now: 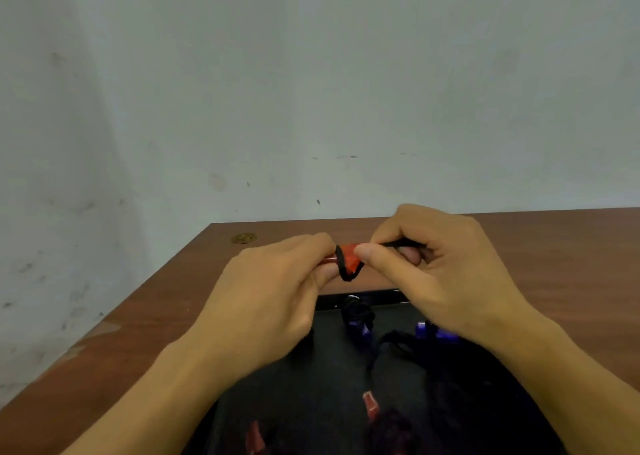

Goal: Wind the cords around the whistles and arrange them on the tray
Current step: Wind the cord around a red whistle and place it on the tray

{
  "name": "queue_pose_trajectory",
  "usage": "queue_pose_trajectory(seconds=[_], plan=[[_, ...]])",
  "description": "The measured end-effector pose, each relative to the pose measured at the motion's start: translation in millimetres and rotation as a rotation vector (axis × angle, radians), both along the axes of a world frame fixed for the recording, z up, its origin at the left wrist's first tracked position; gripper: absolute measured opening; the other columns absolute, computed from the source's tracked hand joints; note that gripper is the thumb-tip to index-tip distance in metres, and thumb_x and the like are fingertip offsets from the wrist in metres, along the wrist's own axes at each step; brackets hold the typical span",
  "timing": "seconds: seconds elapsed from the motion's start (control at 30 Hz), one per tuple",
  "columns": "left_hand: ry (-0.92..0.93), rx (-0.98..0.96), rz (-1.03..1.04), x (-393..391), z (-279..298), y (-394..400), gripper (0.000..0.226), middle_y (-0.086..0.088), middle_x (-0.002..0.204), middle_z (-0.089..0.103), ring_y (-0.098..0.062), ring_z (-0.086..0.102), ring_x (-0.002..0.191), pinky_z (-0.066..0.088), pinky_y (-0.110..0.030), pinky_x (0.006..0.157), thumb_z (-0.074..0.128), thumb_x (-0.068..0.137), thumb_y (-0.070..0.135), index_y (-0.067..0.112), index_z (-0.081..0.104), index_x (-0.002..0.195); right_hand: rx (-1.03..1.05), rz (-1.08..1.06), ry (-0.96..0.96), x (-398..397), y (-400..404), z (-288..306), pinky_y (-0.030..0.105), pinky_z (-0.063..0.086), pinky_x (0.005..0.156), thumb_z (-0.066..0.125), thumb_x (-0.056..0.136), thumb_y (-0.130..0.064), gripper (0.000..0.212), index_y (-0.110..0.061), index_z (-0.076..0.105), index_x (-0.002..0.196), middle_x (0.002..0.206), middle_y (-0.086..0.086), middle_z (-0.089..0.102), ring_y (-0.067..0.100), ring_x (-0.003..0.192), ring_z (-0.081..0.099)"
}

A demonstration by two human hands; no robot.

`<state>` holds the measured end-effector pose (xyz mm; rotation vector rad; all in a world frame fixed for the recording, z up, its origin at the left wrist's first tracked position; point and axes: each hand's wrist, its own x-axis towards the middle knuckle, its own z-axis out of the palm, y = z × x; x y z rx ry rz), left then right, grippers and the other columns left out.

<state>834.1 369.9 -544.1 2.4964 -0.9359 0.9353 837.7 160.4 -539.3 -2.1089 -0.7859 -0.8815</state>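
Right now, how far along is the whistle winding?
Partly done. One blue whistle on the black tray looks wound. In hand: the left hand holds a red whistle while the right hand pulls its black cord around it, a few turns on. Left: another blue whistle with loose cord and two red whistles near the tray's front.

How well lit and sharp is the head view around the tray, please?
In the head view the black tray is underexposed, so cords merge into it; the red whistle between left hand and right hand is soft; the wall looks evenly lit.
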Motion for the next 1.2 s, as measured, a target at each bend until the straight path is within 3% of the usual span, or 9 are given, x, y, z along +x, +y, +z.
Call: queue_pose_trajectory(seconds=[0.2,0.33,0.47,0.6,0.77,0.83,0.93,1.03,1.2], plan=[[-0.007,0.053,-0.118,-3.9,2.3,-1.3,0.015,0.023,0.072,0.038,-0.004,0.040,0.062,0.033,-0.020,0.054,0.041,0.099,0.034,0.027,0.051,0.090,0.256,0.179,0.258,-5.4,-2.5,0.5,0.014,0.042,0.054,0.075,0.073,-0.039,0.019,-0.022,0.071,0.069,0.061,0.003,0.062,0.008,0.054,0.051],[-0.025,0.104,-0.175,-7.4,0.1,-5.4,0.015,0.015,0.072,0.040,-0.009,0.040,0.060,0.038,-0.029,0.052,0.046,0.099,0.025,0.018,0.053,0.088,0.333,0.306,0.388,-3.6,-5.4,0.5,0.020,0.051,0.059,0.076,0.071,-0.034,0.023,-0.011,0.072,0.069,0.064,0.005,0.068,0.014,0.058,0.062],[-0.026,0.091,-0.221,-10.0,-1.5,-7.6,0.018,0.013,0.072,0.039,-0.011,0.040,0.059,0.036,-0.029,0.051,0.046,0.100,0.023,0.016,0.052,0.086,0.390,0.402,0.530,-0.9,-4.2,-3.8,0.016,0.043,0.054,0.081,0.075,-0.030,0.023,-0.015,0.069,0.063,0.058,-0.002,0.063,0.009,0.052,0.053],[0.035,-0.023,-0.295,-14.1,-4.1,-7.0,0.017,0.014,0.077,0.047,-0.005,0.046,0.065,0.034,-0.017,0.058,0.047,0.101,0.024,0.015,0.059,0.093,0.473,0.475,0.692,-2.8,-1.3,-6.1,0.020,0.027,0.046,0.078,0.067,-0.043,0.029,-0.021,0.064,0.055,0.052,-0.005,0.049,0.011,0.047,0.036],[0.123,-0.183,-0.407,-20.0,-9.2,-13.2,0.018,0.010,0.077,0.055,-0.013,0.056,0.066,0.042,-0.027,0.057,0.047,0.101,0.022,0.013,0.062,0.096,0.484,0.553,0.808,-7.2,-0.1,-5.6,0.022,0.021,0.044,0.077,0.065,-0.058,0.081,0.016,0.043,0.073,0.063,0.007,0.036,0.012,0.049,0.027],[0.150,-0.259,-0.435,-20.9,-10.5,-14.2,0.018,0.007,0.076,0.057,-0.017,0.058,0.065,0.045,-0.032,0.054,0.047,0.100,0.022,0.014,0.063,0.099,0.520,0.551,0.829,-6.5,0.2,-6.6,0.019,0.022,0.042,0.073,0.070,-0.051,0.069,0.012,0.046,0.071,0.065,0.008,0.035,0.009,0.048,0.028],[0.185,-0.397,-0.429,-20.5,-10.9,-13.3,0.015,0.005,0.077,0.060,-0.017,0.061,0.063,0.050,-0.030,0.052,0.049,0.100,0.022,0.017,0.063,0.105,0.570,0.539,0.825,-6.5,3.6,-6.9,0.017,0.018,0.041,0.066,0.081,-0.032,0.025,-0.020,0.064,0.060,0.056,-0.002,0.035,0.006,0.046,0.024],[0.188,-0.478,-0.372,-18.6,-10.9,-12.9,0.012,0.004,0.074,0.061,-0.018,0.060,0.060,0.050,-0.035,0.050,0.052,0.101,0.027,0.022,0.063,0.103,0.577,0.523,0.772,-6.8,7.8,-9.7,0.019,0.015,0.042,0.065,0.079,-0.037,0.024,-0.027,0.067,0.057,0.051,-0.004,0.034,0.010,0.049,0.017],[0.165,-0.494,-0.267,-12.8,-14.5,-11.4,0.016,0.006,0.074,0.060,-0.020,0.057,0.060,0.047,-0.040,0.052,0.050,0.098,0.037,0.030,0.063,0.102,0.462,0.427,0.649,-6.9,13.7,-14.2,0.014,0.027,0.043,0.065,0.083,-0.035,0.019,-0.023,0.070,0.069,0.057,-0.004,0.051,0.006,0.045,0.031]])
